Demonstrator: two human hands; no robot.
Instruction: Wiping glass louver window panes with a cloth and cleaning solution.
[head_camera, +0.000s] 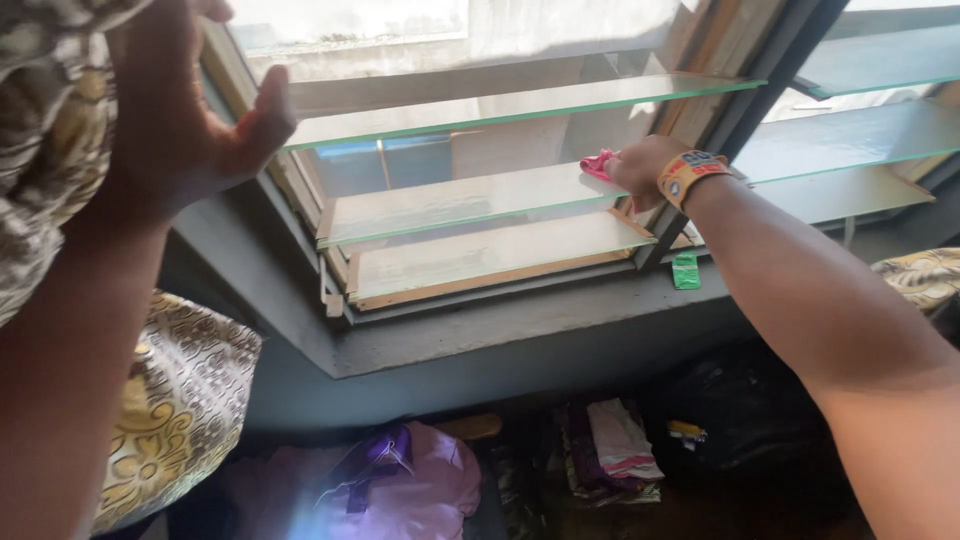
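Observation:
A louvre window with several glass slats (470, 200) fills the upper middle of the head view. My right hand (645, 168) grips a pink cloth (598, 163) and presses it onto a middle slat near its right end. A yellow patterned wristband (688, 172) sits on that wrist. My left hand (190, 110) is raised at the upper left with fingers apart, its thumb against the left end of the top slat (500, 105) by the window frame.
A grey sill (520, 320) runs under the window, with a small green packet (686, 270) on it. Patterned gold curtain fabric (180, 400) hangs at the left. Below lie purple cloth (400, 480), folded clothes (615, 450) and a black bag (740, 410).

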